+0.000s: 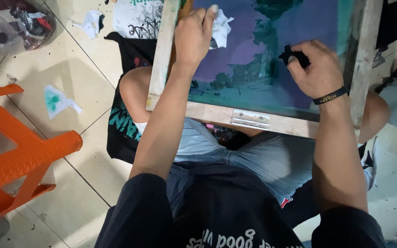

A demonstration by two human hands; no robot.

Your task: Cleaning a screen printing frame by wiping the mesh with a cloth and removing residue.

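Over tiled floor [83, 69], black rag [292, 56] under right hand [318, 71] fingertips.

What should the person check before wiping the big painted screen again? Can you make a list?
1. Left hand steadies the wooden screen frame at its left rail: ok.
2. White rag sits at the left hand's fingertips on the mesh: ok.
3. Right hand pinches a small black cloth against the mesh: ok.
4. Frame's near rail, with its metal hinge, rests across the person's lap: ok.
5. Ink, green and purple, is spread across the mesh; wet or dry: cannot tell.
6. Floor beside the person has an orange plastic stool and paper scraps close by: not ok.
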